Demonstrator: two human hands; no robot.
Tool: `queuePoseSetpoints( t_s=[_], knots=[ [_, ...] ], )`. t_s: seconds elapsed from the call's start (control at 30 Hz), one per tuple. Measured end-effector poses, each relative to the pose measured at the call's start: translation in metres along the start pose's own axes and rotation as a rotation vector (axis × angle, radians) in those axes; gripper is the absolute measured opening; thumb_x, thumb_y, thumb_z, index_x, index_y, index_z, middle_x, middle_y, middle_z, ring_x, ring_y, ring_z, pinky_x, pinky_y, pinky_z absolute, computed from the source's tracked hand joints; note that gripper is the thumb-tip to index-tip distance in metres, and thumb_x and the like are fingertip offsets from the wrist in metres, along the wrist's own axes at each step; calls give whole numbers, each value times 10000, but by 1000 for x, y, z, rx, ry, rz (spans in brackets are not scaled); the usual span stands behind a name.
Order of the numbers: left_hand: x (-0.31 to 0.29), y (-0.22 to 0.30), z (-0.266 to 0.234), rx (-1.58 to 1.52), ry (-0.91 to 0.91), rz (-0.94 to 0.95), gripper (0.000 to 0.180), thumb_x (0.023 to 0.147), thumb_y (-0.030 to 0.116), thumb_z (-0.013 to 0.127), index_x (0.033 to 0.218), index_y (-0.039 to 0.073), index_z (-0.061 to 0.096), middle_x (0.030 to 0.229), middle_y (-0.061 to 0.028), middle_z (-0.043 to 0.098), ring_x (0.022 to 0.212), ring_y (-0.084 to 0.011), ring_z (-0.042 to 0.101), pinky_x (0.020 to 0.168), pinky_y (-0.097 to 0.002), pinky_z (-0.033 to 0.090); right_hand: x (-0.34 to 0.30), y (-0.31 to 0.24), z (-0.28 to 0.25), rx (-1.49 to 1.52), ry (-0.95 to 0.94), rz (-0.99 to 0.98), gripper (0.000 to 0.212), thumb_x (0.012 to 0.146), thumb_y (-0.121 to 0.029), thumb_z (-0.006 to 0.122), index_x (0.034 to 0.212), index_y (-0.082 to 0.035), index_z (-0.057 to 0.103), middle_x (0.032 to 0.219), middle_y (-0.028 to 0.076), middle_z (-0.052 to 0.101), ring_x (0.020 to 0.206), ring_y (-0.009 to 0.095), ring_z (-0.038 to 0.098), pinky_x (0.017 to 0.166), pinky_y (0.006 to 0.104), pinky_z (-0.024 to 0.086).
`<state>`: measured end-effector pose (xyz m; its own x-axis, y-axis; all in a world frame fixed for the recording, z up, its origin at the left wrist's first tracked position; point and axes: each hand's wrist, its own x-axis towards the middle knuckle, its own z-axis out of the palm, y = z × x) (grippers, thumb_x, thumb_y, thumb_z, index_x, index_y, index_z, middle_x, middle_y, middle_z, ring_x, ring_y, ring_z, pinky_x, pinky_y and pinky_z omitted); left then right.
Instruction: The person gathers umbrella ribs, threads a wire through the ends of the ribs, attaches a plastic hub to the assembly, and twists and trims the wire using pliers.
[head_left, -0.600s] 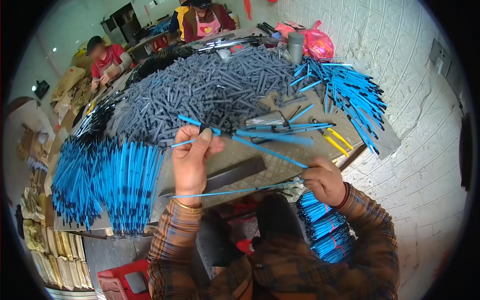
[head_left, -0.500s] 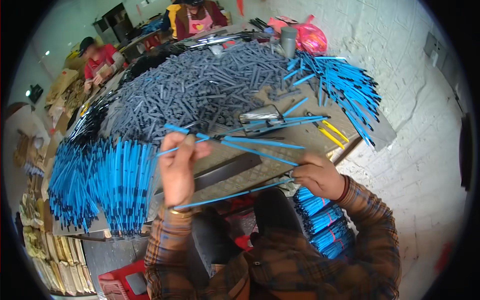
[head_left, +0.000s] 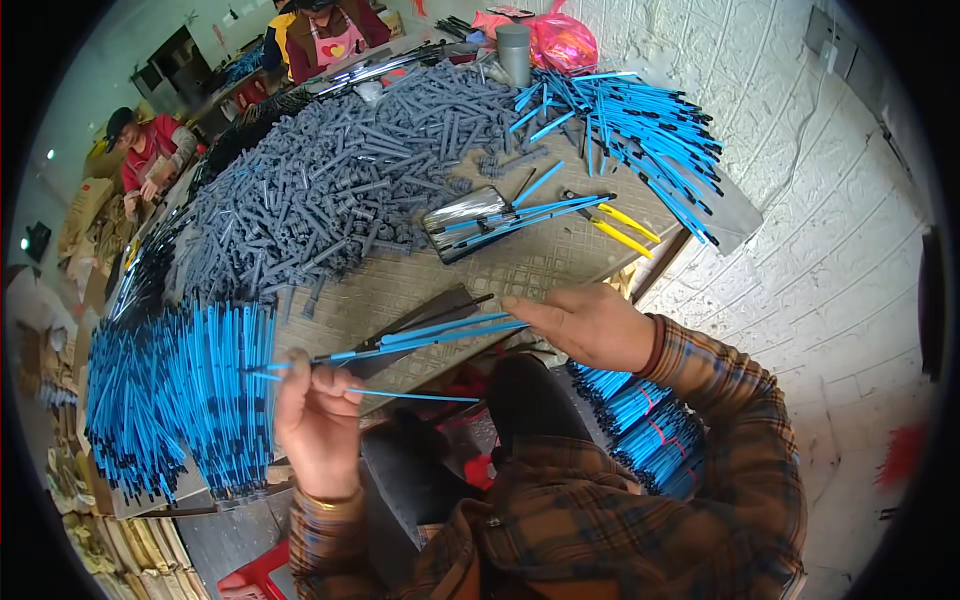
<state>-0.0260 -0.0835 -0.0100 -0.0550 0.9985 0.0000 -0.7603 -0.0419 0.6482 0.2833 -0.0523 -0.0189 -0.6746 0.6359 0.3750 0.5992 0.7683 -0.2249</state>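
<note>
Several thin blue plastic sticks with black fittings (head_left: 415, 338) stretch between my two hands, above the near edge of the table. My left hand (head_left: 318, 415) is closed in a pinch on their left part, and one thin stick (head_left: 420, 397) sticks out to the right from it. My right hand (head_left: 595, 325) closes thumb and fingers around the right ends of the upper sticks; the fingertips partly hide these ends. Left of my left hand lies a dense row of blue sticks (head_left: 230, 380). Beyond my right hand rest yellow-handled pliers (head_left: 627, 232).
A big heap of grey plastic pieces (head_left: 340, 180) covers the table's middle. More blue sticks (head_left: 650, 135) lie at the far right, near a grey cup (head_left: 513, 55). A small tray (head_left: 465, 220) holds metal pins. Tied blue bundles (head_left: 640, 420) sit below right. Two people work across the table.
My left hand has come down toward me. The sticks, angled apart before, now lie closer together between my hands. The whole view has shifted slightly.
</note>
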Motion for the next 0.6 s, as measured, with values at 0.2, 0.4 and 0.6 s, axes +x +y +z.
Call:
queuePoseSetpoints(
  t_s=[0.2,0.4,0.6],
  knots=[
    [-21,-13,6,-160,95,119,113,902,158,523,989,86,521,639,-4,466,591,-122,459,573,-301,411,10,102,10,-134,199,80,473,765,-134,629,1213,-93,485,933,137,558,839,308,555,769,406,458],
    [-39,6,1,-86,-144,96,159,919,148,493,1057,68,485,628,15,440,453,-72,362,455,-215,306,16,170,30,-590,-41,204,200,793,-154,599,968,-75,545,969,93,558,923,286,521,801,390,421],
    [-57,23,9,232,-135,334,197,886,93,541,1052,46,445,579,5,448,404,-52,343,379,-172,253,6,170,16,-351,208,237,115,822,-171,593,886,-80,563,879,71,574,807,259,539,705,358,426]
  ],
)
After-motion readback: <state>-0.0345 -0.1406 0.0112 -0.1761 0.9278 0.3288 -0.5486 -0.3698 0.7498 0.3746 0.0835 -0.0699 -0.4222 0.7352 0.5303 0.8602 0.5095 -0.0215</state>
